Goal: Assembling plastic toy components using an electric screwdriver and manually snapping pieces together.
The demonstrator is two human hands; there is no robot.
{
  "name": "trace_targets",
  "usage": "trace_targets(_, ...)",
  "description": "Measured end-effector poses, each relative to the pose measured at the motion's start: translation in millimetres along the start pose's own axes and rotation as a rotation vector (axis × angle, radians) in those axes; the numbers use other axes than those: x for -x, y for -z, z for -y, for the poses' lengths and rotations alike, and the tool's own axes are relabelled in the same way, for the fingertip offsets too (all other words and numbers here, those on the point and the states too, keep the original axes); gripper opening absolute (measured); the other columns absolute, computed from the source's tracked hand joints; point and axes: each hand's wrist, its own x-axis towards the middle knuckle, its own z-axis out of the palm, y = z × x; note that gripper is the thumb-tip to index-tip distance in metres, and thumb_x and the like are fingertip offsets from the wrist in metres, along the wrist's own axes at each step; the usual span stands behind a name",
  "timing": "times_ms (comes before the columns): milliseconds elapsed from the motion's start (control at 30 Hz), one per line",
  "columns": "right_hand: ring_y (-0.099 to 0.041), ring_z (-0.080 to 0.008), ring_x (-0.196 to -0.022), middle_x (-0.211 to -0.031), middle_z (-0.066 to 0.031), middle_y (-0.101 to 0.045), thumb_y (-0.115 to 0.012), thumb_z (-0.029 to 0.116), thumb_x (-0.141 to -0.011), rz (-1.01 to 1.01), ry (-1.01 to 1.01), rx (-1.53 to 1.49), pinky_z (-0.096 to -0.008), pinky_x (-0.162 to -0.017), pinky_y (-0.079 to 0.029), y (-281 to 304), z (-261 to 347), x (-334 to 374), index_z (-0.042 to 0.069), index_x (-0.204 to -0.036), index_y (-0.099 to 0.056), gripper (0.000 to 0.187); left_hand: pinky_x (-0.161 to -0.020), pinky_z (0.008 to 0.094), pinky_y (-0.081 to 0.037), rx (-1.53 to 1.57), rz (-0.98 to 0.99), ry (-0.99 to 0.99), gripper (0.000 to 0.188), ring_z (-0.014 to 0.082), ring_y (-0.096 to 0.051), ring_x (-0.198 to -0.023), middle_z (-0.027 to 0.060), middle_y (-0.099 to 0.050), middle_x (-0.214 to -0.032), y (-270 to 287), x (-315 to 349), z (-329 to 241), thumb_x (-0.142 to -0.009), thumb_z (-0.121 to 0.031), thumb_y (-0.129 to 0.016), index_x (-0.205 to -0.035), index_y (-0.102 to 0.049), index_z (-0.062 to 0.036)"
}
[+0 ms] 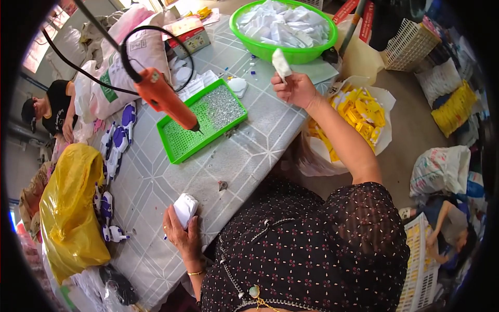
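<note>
My left hand [182, 236] rests at the near edge of the table, its fingers closed around a white plastic piece [185, 209]. Raised over the table's right side, my right hand [296, 89] pinches another white plastic piece [281, 63] just in front of a green basin [241, 40]. That basin is heaped with white plastic parts [283, 23]. An orange electric screwdriver [162, 99] hangs tip down above a green perforated tray [179, 139]. Small silver screws [224, 107] lie mostly in the tray's far right part.
Purple-and-white assembled pieces [120, 138] line the table's left side beside a yellow bag [73, 208]. White sacks [140, 57] stand behind. A bag of yellow parts [364, 117] is to the right. One person [57, 106] is at far left, another [452, 229] at lower right.
</note>
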Motion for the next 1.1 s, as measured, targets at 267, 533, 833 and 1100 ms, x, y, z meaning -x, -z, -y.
trace_targets(267,-0.06,-0.0109,-0.065,-0.075,-0.0031,-0.063,-0.064,0.019,-0.086,0.03,-0.537,1.094,-0.023,-0.055,-0.044,-25.6,18.6,108.7,0.004,-0.097,-0.066,0.019,-0.109,0.0478,-0.036,-0.017,-0.002,-0.002,0.066,0.041,-0.049,-0.127,0.0239,-0.053,-0.137,1.8,0.8,-1.9,-0.087,-0.032,-0.07,-0.141,-0.05,0.0003)
trace_targets(533,-0.066,-0.0414,-0.078,-0.083,-0.0229,-0.068,-0.063,0.022,-0.084,-0.058,-0.25,2.315,-0.0467,-0.069,-0.053,-24.8,-68.4,131.1,0.0,-0.086,-0.066,0.022,-0.106,0.0491,-0.038,-0.075,0.004,-0.031,0.071,0.0419,-0.052,-0.122,0.0244,-0.055,-0.135,-4.4,-2.3,1.2,-0.084,-0.033,-0.074,-0.141,-0.049,0.0012)
trace_targets(833,-0.069,-0.0339,-0.089,-0.096,-0.0152,-0.072,-0.062,0.018,-0.09,-0.358,0.571,2.029,-0.0418,-0.079,-0.054,-20.0,-7.0,-61.6,0.005,-0.102,-0.069,0.019,-0.109,0.0489,-0.036,-0.076,0.034,-0.042,0.07,0.0413,-0.049,-0.128,0.0239,-0.054,-0.137,-3.9,-8.3,-3.8,-0.09,-0.043,-0.066,-0.141,-0.049,0.0018)
trace_targets(1100,-0.058,-0.0337,-0.116,-0.122,-0.0151,-0.059,-0.071,0.033,-0.083,-0.042,0.36,2.291,-0.0426,-0.103,-0.047,-21.9,-43.3,-102.9,0.011,-0.125,-0.06,0.048,-0.105,0.0491,-0.038,-0.095,-0.007,-0.027,0.074,0.041,-0.052,-0.123,0.0231,-0.055,-0.134,6.2,-2.7,4.7,-0.084,-0.039,-0.074,-0.141,-0.049,0.001)
